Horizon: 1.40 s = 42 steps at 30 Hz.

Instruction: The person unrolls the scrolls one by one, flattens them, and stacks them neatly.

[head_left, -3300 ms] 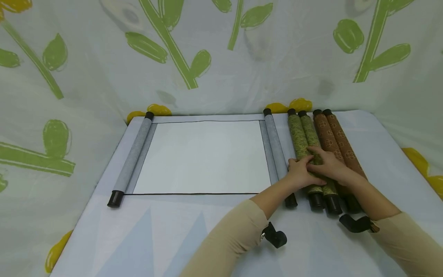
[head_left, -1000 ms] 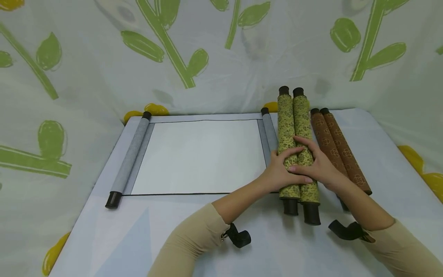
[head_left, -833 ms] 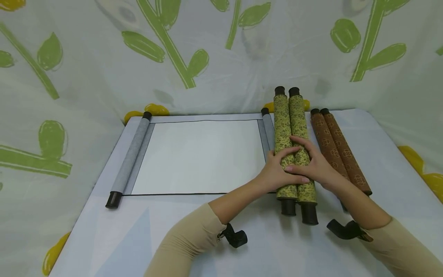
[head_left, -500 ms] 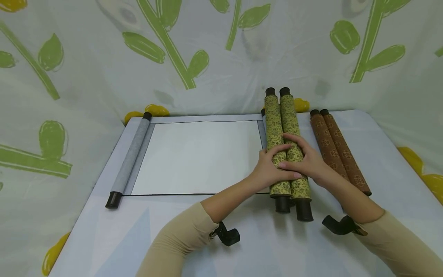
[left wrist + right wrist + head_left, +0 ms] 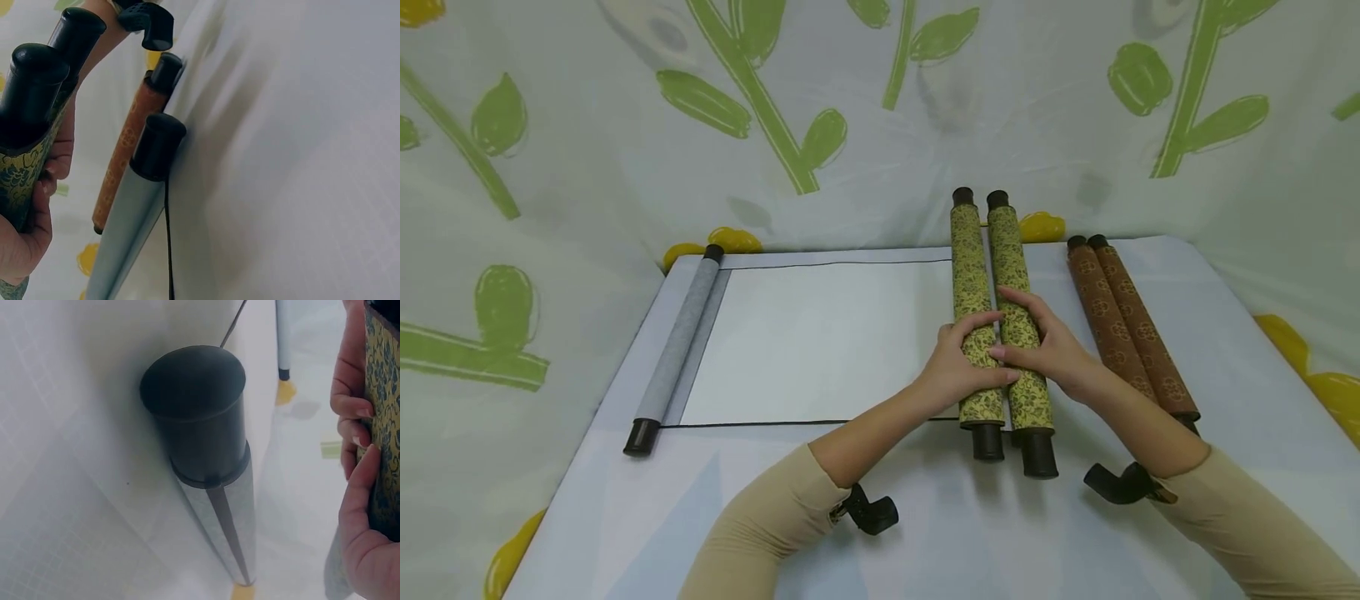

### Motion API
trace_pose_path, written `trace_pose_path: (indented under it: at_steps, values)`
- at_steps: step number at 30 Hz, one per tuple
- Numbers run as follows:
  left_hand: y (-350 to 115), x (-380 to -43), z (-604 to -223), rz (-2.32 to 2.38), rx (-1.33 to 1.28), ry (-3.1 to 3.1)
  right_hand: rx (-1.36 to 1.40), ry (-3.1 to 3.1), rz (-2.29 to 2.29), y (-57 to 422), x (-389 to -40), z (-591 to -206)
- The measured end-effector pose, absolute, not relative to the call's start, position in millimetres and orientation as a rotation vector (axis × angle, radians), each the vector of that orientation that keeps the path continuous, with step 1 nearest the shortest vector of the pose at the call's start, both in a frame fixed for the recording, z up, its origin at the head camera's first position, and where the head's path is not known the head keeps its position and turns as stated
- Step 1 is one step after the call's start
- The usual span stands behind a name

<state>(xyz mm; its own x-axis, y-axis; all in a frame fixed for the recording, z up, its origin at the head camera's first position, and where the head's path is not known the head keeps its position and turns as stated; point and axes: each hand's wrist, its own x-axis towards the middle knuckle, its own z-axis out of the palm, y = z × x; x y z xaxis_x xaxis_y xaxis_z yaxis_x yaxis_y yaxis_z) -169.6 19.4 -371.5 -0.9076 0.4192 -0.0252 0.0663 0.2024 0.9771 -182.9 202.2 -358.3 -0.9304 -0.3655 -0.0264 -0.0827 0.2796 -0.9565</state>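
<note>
A yellow-green patterned scroll (image 5: 973, 258) with dark end knobs, rolled up as two parallel rolls, is held raised off the table. My left hand (image 5: 962, 367) grips its left roll; my right hand (image 5: 1048, 346) grips the right roll, the fingers of both hands meeting near the middle. Below lies an unrolled grey-bordered scroll (image 5: 820, 342) with a blank white sheet. The held rolls mostly cover its right roller in the head view; that grey roller (image 5: 231, 512) shows in the right wrist view, resting on the table.
A brown patterned scroll (image 5: 1105, 308), also in two rolls, lies right of my hands. The left roller (image 5: 681, 325) of the grey scroll lies at the table's left. A pale cloth with green leaf prints (image 5: 925, 158) hangs behind the table.
The yellow-green scroll, first lying beside the brown one, has been lifted by both hands and carried left over the grey scroll's right roller. The brown and grey scrolls stay put.
</note>
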Motion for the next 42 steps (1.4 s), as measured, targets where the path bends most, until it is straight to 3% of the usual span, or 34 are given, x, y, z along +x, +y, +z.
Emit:
trace_pose_path:
  at_steps: [42]
  values:
    - [-5, -169, -378, 1.836, 0.403, 2.274, -0.361, 2.408, -1.632, 180, -189, -355]
